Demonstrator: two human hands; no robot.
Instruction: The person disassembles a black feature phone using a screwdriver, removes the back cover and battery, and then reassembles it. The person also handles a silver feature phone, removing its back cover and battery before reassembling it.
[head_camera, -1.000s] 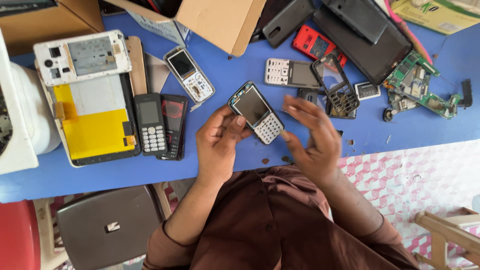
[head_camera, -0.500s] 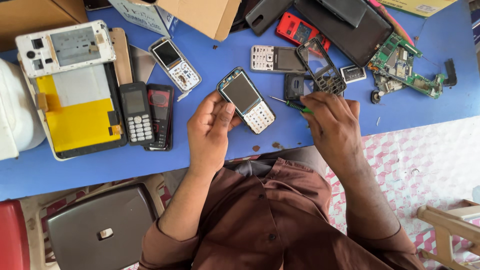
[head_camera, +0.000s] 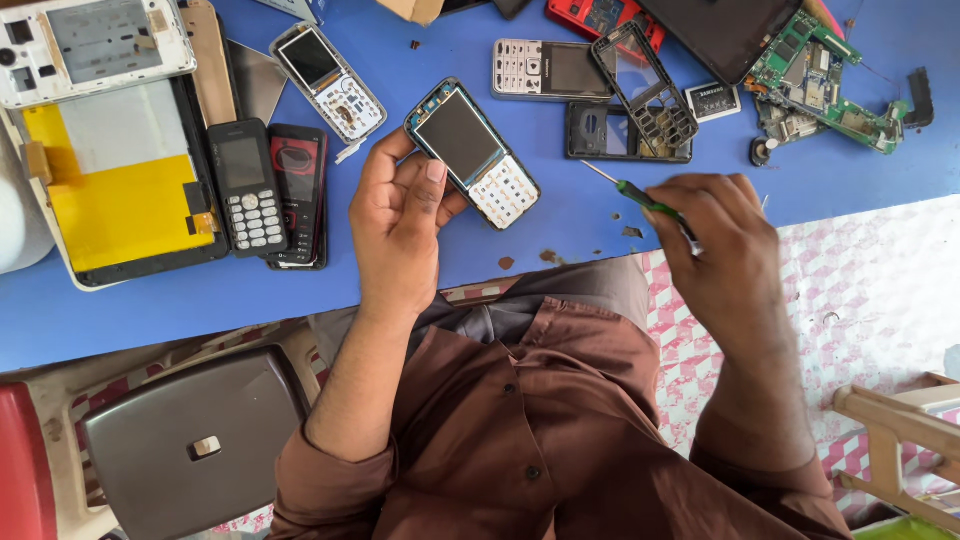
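left hand (head_camera: 400, 215) grips stripped keypad phone (head_camera: 472, 152) above the blue surface (head_camera: 560, 235) | right hand (head_camera: 725, 250) clenches green screwdriver (head_camera: 640, 197), tip apart from phone | front cover off; further dismantling seemingly left

There is one view only, from a camera worn on the person's head, looking almost straight down over the near edge of the blue desk (head_camera: 600, 225) and onto the person's lap. It sits close: the left hand (head_camera: 400, 225) and right hand (head_camera: 725, 250) fill the middle, and the desk's far edge and both side edges fall outside the picture. Below the near edge the view takes in a chequered floor (head_camera: 850, 270).
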